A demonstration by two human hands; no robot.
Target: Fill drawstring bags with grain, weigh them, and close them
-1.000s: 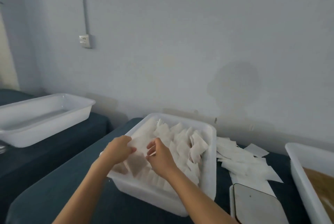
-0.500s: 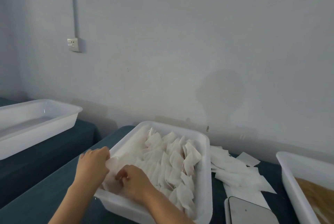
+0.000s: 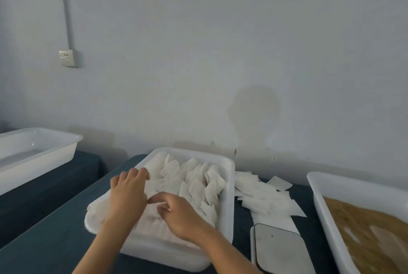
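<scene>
Head view: both hands are working in the tray [image 3: 230, 187] of white bags [image 3: 194, 181]; left hand [image 3: 129, 194] is lying flat on them, fingers spread; right hand [image 3: 178, 214] is pinching one; grain [image 3: 371, 229] is sitting far right.

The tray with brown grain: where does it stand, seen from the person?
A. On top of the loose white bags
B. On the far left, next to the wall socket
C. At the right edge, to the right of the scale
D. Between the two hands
C: the tray with brown grain stands at the right edge, and the scale lies to its left.
</scene>
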